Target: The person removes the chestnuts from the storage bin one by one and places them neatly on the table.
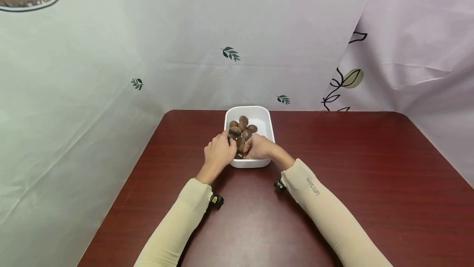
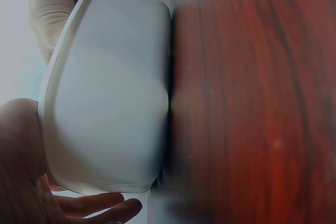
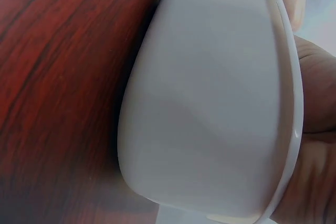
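Observation:
A white rectangular tub (image 1: 264, 121) stands on the table and holds several brown, egg-shaped pieces (image 1: 242, 125), whose exact kind I cannot tell. My left hand (image 1: 219, 150) holds the tub's left wall near its front corner. Its thumb reaches over the rim, while fingers (image 2: 97, 203) hang along the outside in the left wrist view. My right hand (image 1: 259, 147) reaches in over the front right rim, fingers curled at a brown piece (image 1: 242, 148) by the front. The thumb's grip is partly hidden. Both wrist views mostly show the tub's front wall (image 2: 105, 93) (image 3: 205, 98).
The dark red wooden table (image 1: 340, 168) stretches to both sides and in front of the tub. Behind it hangs a pale curtain (image 1: 185, 53) with leaf prints. A small black device (image 1: 216, 201) sits at the left wrist, another (image 1: 279, 184) at the right.

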### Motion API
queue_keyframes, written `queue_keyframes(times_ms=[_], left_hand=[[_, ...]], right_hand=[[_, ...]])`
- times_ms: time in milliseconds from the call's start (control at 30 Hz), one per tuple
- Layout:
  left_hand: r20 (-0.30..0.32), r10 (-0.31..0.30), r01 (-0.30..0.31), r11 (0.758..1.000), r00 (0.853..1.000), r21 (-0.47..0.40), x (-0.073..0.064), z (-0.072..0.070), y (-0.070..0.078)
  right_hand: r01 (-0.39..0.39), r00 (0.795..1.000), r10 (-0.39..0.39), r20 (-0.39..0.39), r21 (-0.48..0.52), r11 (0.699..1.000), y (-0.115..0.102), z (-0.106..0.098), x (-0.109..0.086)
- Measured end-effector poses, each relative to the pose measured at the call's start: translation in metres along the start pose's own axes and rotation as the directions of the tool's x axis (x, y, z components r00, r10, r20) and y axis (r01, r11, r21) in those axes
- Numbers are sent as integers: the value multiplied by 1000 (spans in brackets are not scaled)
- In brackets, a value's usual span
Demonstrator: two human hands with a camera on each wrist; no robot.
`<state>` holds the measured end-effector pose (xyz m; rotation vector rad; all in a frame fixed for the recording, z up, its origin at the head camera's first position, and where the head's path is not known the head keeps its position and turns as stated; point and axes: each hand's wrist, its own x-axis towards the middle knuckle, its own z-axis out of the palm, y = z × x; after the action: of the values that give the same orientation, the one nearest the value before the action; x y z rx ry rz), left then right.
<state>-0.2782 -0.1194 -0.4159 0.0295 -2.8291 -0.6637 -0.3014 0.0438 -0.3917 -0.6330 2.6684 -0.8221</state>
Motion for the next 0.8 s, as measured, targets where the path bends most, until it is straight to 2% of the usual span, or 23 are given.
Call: queue_keyframes(times_ms=[200, 600, 800], left_hand=[[15, -2, 2, 1000, 1000, 4, -1, -1, 0], [18, 8, -8, 1000, 1000, -3, 1, -4, 0], [33, 5, -5, 1000, 999, 3, 0, -3, -1]], right_hand=[[-11, 999, 12, -36, 13, 1000, 1, 4, -1], [38, 994, -40, -97, -26, 999, 2, 3, 1], [77, 989, -65, -136, 80, 994, 5, -2, -5]])
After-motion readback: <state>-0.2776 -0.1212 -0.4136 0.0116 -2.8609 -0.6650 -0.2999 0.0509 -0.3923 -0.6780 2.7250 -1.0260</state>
